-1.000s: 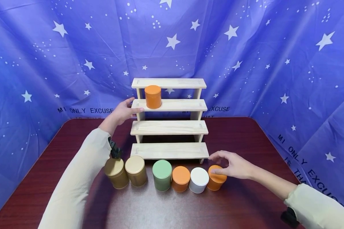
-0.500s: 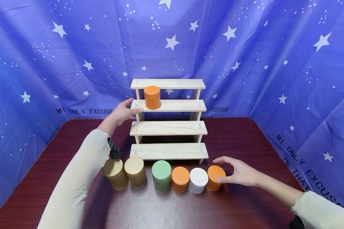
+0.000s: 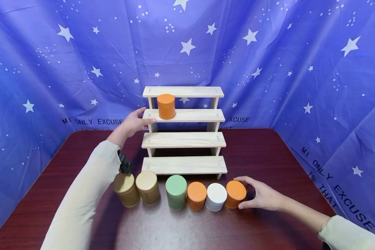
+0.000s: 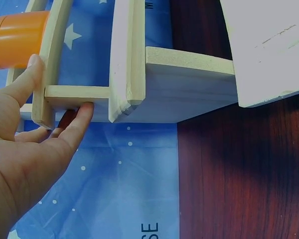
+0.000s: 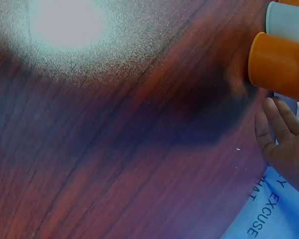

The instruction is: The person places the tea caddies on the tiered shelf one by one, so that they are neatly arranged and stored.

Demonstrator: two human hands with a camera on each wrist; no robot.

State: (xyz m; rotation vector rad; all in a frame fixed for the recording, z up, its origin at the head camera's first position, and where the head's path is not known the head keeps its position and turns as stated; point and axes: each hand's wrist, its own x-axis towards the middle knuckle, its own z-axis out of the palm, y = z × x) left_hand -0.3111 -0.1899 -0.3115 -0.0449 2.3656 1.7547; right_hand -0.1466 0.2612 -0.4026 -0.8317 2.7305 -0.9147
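My left hand (image 3: 132,123) grips the left end of a tiered wooden display stand (image 3: 184,139). In the left wrist view the thumb lies on a board's edge, with fingers against the side support (image 4: 77,93). An orange tin (image 3: 166,107) stands upright on the second board from the top, near that thumb. At the row's right end, my right hand (image 3: 264,196) is spread around another orange tin (image 3: 236,194), thumb in front and a finger behind. Contact with it is unclear. This tin (image 5: 276,64) and part of the right hand (image 5: 286,142) show in the right wrist view.
In front of the stand, the row holds two gold tins (image 3: 147,187), a green tin (image 3: 176,192), an orange tin (image 3: 196,196) and a white tin (image 3: 216,197). Dark red wood makes up the table (image 3: 175,232). A blue star-patterned curtain (image 3: 187,66) hangs behind and at both sides.
My right hand has come down and toward me, from above the rightmost orange tin to around its right side. The left hand keeps its place on the stand.
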